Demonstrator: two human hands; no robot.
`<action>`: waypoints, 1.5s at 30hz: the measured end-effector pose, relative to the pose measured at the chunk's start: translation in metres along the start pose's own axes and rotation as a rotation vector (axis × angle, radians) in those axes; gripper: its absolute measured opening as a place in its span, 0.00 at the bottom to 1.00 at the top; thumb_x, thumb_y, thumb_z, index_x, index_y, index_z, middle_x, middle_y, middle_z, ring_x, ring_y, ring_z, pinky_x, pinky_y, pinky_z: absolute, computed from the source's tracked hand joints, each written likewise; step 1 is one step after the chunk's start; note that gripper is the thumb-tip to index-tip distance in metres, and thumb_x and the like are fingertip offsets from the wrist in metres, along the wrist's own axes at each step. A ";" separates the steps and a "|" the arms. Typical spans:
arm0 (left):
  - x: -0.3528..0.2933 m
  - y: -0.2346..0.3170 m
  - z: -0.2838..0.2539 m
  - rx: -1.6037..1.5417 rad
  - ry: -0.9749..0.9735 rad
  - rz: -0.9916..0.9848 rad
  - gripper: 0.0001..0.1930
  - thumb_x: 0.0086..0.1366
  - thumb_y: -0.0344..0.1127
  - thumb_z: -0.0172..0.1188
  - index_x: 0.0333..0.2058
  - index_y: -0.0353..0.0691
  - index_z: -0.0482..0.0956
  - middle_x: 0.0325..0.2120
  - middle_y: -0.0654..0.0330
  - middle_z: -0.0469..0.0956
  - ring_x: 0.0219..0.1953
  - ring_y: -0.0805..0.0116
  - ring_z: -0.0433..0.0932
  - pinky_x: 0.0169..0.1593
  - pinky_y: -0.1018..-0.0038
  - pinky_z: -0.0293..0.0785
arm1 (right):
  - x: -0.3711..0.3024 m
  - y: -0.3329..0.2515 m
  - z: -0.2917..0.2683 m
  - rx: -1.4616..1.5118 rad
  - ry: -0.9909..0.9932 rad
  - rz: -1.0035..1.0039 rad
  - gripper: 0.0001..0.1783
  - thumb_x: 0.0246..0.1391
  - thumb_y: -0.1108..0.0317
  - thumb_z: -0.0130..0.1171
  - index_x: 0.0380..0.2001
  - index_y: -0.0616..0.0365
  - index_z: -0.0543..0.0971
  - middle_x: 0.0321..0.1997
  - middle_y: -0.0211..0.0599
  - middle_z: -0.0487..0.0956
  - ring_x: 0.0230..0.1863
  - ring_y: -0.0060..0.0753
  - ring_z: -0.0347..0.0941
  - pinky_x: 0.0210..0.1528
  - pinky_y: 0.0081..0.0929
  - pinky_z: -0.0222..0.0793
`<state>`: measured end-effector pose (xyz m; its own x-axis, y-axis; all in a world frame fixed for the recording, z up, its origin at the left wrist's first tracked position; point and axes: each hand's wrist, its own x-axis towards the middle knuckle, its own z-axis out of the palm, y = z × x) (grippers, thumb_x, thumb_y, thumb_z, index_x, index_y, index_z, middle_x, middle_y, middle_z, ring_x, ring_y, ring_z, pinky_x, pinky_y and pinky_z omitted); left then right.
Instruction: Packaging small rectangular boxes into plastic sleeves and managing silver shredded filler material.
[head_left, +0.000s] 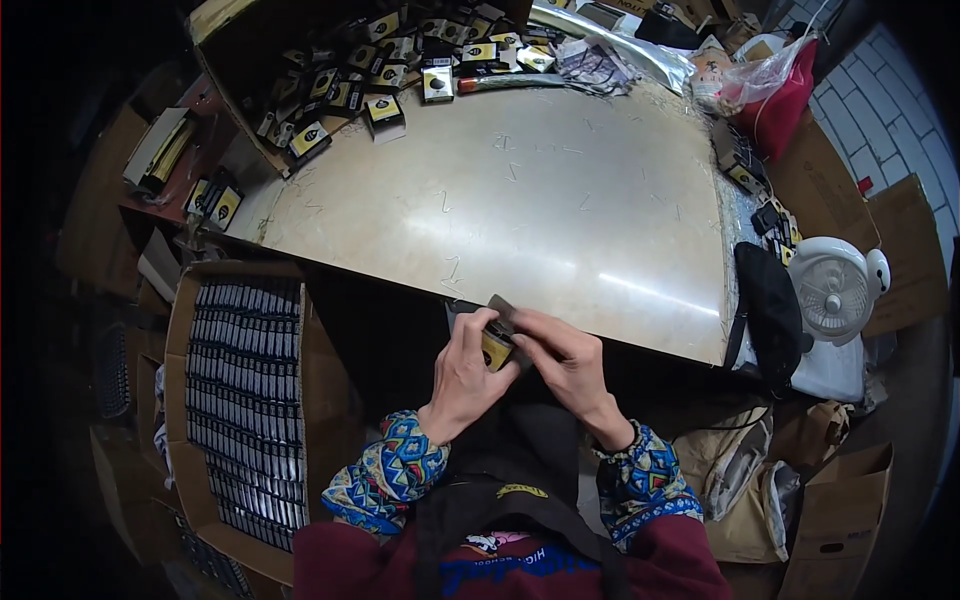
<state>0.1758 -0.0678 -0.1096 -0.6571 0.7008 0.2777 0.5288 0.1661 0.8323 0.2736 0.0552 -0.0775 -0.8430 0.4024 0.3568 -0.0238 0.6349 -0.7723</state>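
Just off the table's near edge, my left hand [464, 368] is closed round a small black-and-yellow carton [496, 350]. The thumb and fingers of my right hand [566, 362] pinch the carton's upper end, where a dark flap-like piece [501, 306] sticks up. My fingers cover much of the carton, so I cannot tell whether that piece belongs to it. Both forearms wear colourful patterned sleeves. Thin bent wire-like bits [452, 270] lie on the pale metal-topped table [600, 240] just ahead.
Several similar small cartons [437, 84] are heaped at the table's far left, by a large cardboard box [225, 70]. To my left, an open box [175, 380] holds rows of packed cartons. On the right are a white fan [830, 290], a black bag [770, 315] and brown paper sacks [745, 490].
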 end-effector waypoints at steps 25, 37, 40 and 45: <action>-0.005 0.006 -0.003 0.090 0.036 -0.066 0.23 0.51 0.29 0.62 0.45 0.32 0.64 0.34 0.42 0.74 0.37 0.40 0.75 0.37 0.56 0.72 | -0.010 -0.021 0.035 -0.103 0.252 -0.090 0.11 0.46 0.80 0.64 0.36 0.69 0.80 0.38 0.48 0.82 0.34 0.37 0.80 0.36 0.24 0.76; 0.009 0.011 -0.009 0.079 -0.074 0.037 0.43 0.49 0.34 0.70 0.60 0.32 0.54 0.51 0.47 0.65 0.53 0.52 0.63 0.58 0.64 0.62 | 0.020 0.022 -0.022 -0.270 0.405 -0.257 0.11 0.47 0.83 0.62 0.37 0.67 0.79 0.42 0.50 0.80 0.38 0.40 0.78 0.40 0.28 0.74; 0.011 0.006 -0.008 -0.027 -0.049 0.014 0.35 0.52 0.31 0.68 0.57 0.33 0.61 0.47 0.49 0.69 0.47 0.56 0.70 0.50 0.69 0.69 | 0.032 0.047 -0.034 -0.348 0.291 -0.220 0.17 0.49 0.84 0.60 0.44 0.65 0.78 0.49 0.50 0.78 0.48 0.43 0.77 0.48 0.28 0.73; 0.009 0.000 -0.014 -0.161 0.084 -0.040 0.20 0.57 0.30 0.62 0.48 0.32 0.72 0.43 0.49 0.74 0.46 0.52 0.73 0.50 0.66 0.70 | 0.039 0.051 -0.040 -0.323 0.319 -0.130 0.14 0.53 0.83 0.57 0.44 0.65 0.78 0.52 0.45 0.77 0.49 0.40 0.76 0.50 0.29 0.72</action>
<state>0.1624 -0.0714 -0.1009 -0.7219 0.6342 0.2768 0.4136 0.0748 0.9074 0.2608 0.1298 -0.0817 -0.6355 0.4565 0.6227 0.0928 0.8458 -0.5254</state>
